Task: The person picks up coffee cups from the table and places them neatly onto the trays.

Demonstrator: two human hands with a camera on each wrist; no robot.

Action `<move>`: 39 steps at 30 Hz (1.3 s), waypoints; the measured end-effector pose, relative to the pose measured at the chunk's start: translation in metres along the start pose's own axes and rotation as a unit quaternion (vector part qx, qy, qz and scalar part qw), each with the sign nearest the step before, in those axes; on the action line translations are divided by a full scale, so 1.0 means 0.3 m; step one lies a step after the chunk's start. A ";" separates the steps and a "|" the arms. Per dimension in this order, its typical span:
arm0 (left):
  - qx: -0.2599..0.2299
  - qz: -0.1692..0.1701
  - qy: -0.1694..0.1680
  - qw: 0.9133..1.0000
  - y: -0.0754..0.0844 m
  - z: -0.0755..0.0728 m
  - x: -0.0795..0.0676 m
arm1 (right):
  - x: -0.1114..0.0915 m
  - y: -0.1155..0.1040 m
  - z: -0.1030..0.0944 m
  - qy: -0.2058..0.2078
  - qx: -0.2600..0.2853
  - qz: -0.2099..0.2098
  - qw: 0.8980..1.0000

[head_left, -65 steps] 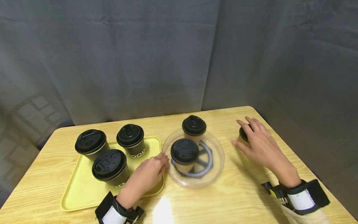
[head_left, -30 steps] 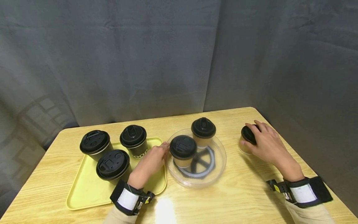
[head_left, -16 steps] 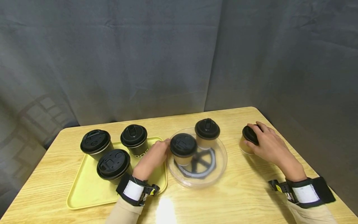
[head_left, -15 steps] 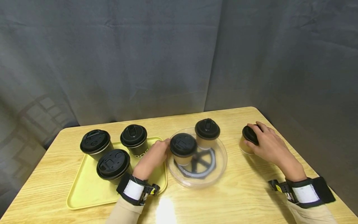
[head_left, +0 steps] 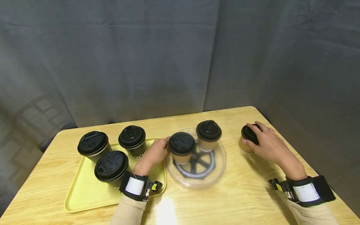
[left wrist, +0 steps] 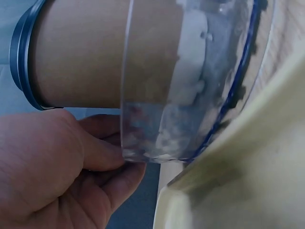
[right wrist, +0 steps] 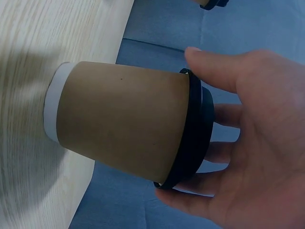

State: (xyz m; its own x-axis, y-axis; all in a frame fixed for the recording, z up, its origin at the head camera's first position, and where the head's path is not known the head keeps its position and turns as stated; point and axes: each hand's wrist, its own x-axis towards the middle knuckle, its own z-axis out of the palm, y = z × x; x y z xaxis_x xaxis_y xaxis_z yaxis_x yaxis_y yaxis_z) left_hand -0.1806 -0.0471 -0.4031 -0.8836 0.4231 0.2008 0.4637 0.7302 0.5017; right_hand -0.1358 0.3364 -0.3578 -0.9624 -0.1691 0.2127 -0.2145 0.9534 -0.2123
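In the head view my left hand (head_left: 154, 152) reaches over the yellow tray to a clear round turntable (head_left: 217, 173). The left wrist view shows thumb and fingers pinching its clear side wall (left wrist: 143, 148). Two brown paper coffee cups with black lids stand upright in it: a front cup (head_left: 182, 148) close to my left fingers, and a rear cup (head_left: 208, 136). On the right, my right hand (head_left: 270, 145) holds another lidded brown coffee cup (right wrist: 124, 119) from above, with fingers and thumb around the lid's edge (right wrist: 193, 129). That cup is upright; its base appears to touch the table.
The yellow tray (head_left: 90, 195) sits on the left of the wooden table (head_left: 239, 203). Several larger black lidded cups, such as the front one (head_left: 111, 167), stand at the tray, one at its far left corner. A grey curtain (head_left: 140, 62) hangs behind the table.
The turntable has turned clockwise seen from above: its rear cup moved right and nearer, its front cup slightly left and back. My right hand has come down and taken hold of the right cup's lid.
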 end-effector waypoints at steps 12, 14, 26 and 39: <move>-0.012 0.014 0.030 0.999 -0.020 0.014 0.031 | 0.007 -0.001 -0.002 0.004 0.006 0.007 1.000; -0.018 0.016 0.038 0.999 -0.023 0.017 0.037 | 0.008 -0.002 -0.002 0.004 0.007 0.010 1.000; -0.039 0.020 0.058 0.997 -0.031 0.030 0.050 | 0.012 0.003 0.003 0.013 0.012 0.010 1.000; -0.053 0.045 0.101 0.992 -0.043 0.046 0.058 | -0.003 -0.036 -0.046 0.065 -0.008 -0.001 0.998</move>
State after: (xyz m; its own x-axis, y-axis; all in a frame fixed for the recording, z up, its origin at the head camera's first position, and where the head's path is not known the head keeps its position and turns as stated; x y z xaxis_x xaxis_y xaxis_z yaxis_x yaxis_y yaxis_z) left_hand -0.2010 -0.0416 -0.4177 -0.8391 0.3600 0.4078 0.5411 0.6289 0.5583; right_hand -0.1302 0.3297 -0.3426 -0.9319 -0.1386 0.3352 -0.2130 0.9572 -0.1962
